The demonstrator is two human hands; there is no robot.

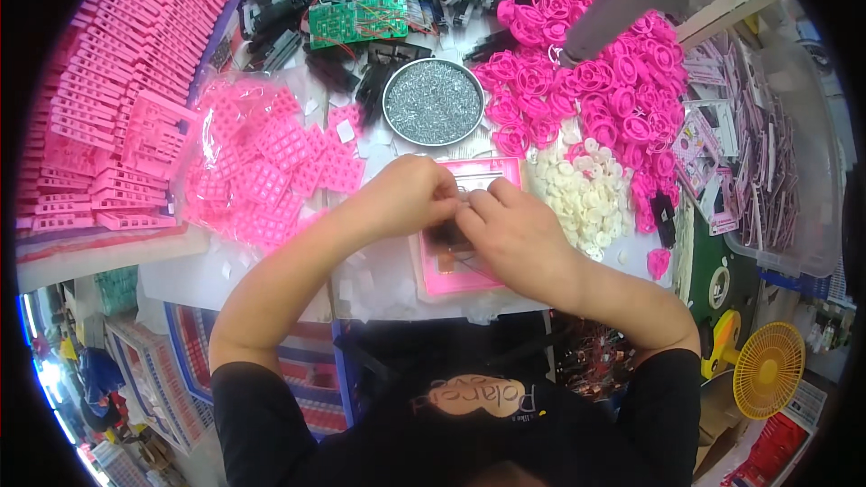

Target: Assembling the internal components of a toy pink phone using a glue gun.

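Head view: both hands meet over a pink tray (451, 281). The left hand (410, 194) and right hand (514, 234) pinch a small dark part (448, 234) between curled fingertips; a slip could drop it among the white discs (586, 194) or tip the bowl of screws (433, 102) beyond.

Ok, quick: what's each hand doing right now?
Left hand: fingers curled, pinching something small over the pink tray; what, cannot tell.
Right hand: curled, fingertips meeting the left's, over the same tray.
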